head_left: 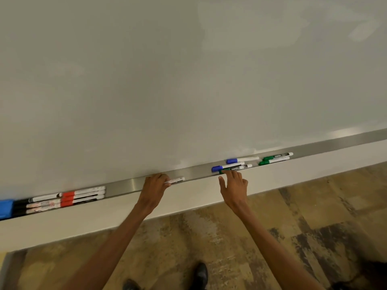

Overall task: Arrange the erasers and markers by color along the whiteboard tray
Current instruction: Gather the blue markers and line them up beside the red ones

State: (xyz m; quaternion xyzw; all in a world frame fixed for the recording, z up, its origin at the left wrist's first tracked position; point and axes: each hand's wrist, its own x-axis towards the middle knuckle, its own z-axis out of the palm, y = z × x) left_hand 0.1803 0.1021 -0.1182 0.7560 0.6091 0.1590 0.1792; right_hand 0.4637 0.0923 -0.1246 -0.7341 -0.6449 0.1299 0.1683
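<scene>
While our left hand (pixel 156 183) grips a marker (pixel 177 181) over the tray (pixel 129 183) and our open right hand (pixel 233 185) fingers a green marker (pixel 234 169) beside the blue markers (pixel 227 165), we risk knocking one off the narrow ledge.

Bare tray (pixel 196 173) lies between the hands; red markers (pixel 83 195) crowd left.

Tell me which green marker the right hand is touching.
The stray green marker lying beside the blue markers; the right hand has fingertips on its cap end. The other two green markers sit together farther right, untouched.
</scene>
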